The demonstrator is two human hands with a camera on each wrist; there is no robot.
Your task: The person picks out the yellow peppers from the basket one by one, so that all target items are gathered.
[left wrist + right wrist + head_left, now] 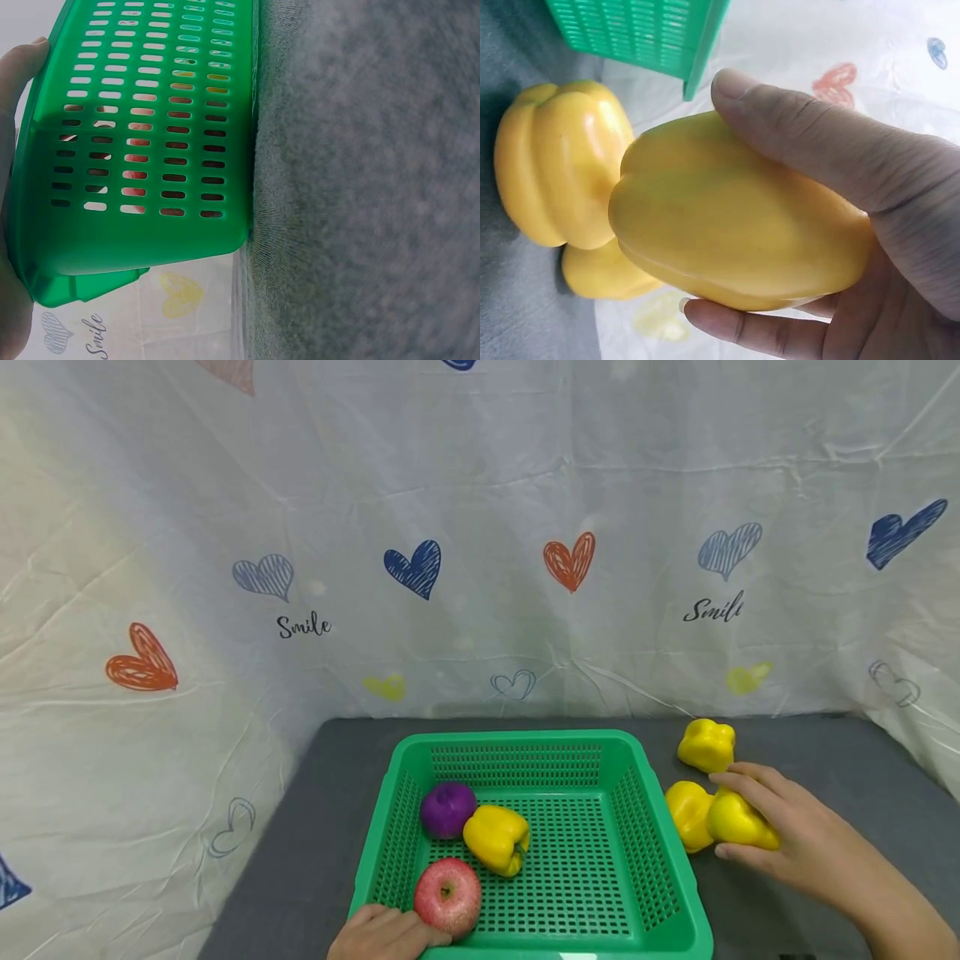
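Note:
My right hand (806, 831) grips a yellow bell pepper (738, 821) just outside the right side of a green basket (678, 860). In the right wrist view the thumb lies along one side of this pepper (742, 217), with fingers under the other. Two more yellow bell peppers stand close by on the table, one (687, 814) beside the basket and another (707, 745) farther back. My left hand (386, 935) holds the basket's near left corner, fingers over the rim by a red apple (447, 889). The left wrist view shows the basket's slotted wall (142, 232).
Inside the basket, toward its left, lie a smooth purple round item (447, 810) and a yellow bell pepper (497, 840). Dark grey cloth covers the table (300, 827). A white curtain (480, 635) printed with hearts hangs behind and at the left.

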